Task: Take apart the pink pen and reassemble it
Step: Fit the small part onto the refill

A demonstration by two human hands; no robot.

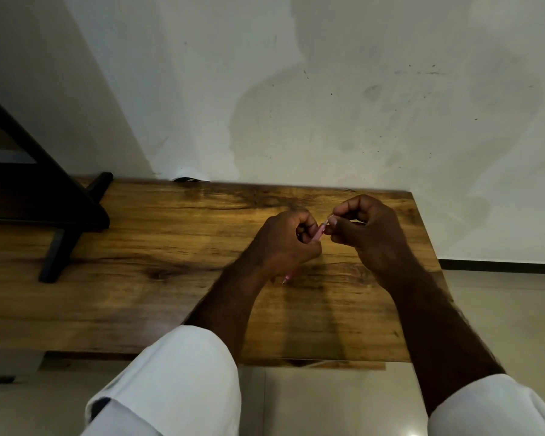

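Judging from the grip, the pink pen (319, 234) is held above the table (139, 247), left hand (285, 243) clenched round its barrel, right hand (364, 231) pinching its upper end; stage undetermined.

The counter (158, 247) is wood with strong dark grain and a smooth, faintly glossy finish — light pools on it near the far edge. The pink pen (320, 231) looks like translucent plastic. Both sleeves (177, 382) are plain white cloth, matt and softly creased — the floor (328, 401) is glossy tile.
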